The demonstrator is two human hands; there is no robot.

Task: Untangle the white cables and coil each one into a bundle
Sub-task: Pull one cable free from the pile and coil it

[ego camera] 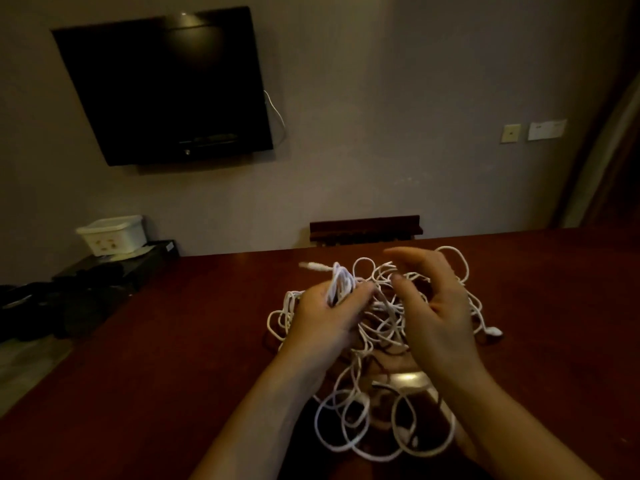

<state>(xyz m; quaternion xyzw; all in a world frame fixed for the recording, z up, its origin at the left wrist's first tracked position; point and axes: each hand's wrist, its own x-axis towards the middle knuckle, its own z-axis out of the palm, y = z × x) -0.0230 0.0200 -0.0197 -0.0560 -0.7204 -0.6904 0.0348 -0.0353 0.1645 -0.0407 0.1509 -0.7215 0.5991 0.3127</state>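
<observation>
A tangled heap of white cables lies on the dark red table, with loose loops spilling toward me. My left hand grips a folded bunch of cable strands that stick up between its fingers; a white plug end points left from that bunch. My right hand hovers over the right side of the heap with its fingers loosely curved, holding nothing that I can see. Another plug lies at the heap's right edge.
A black television hangs on the wall behind the table. A white plastic box sits on a black unit at the left. A dark wooden rack stands beyond the table's far edge. Wall sockets are at the right.
</observation>
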